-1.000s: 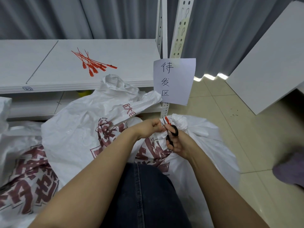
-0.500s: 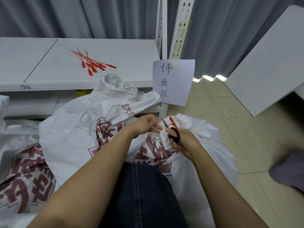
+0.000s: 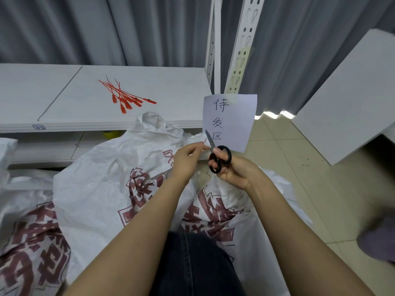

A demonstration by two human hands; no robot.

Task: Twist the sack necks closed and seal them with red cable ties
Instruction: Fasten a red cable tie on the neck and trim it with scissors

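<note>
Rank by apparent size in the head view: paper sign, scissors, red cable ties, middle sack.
1. middle sack
2. paper sign and red cable ties, too alike to rank
3. scissors, smallest, though nearest the camera

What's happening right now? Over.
Right hand grips black scissors, blades up. Left hand at blade tip, grip unclear. White sack beneath hands, spare red cable ties on shelf. Nothing in the way.
</note>
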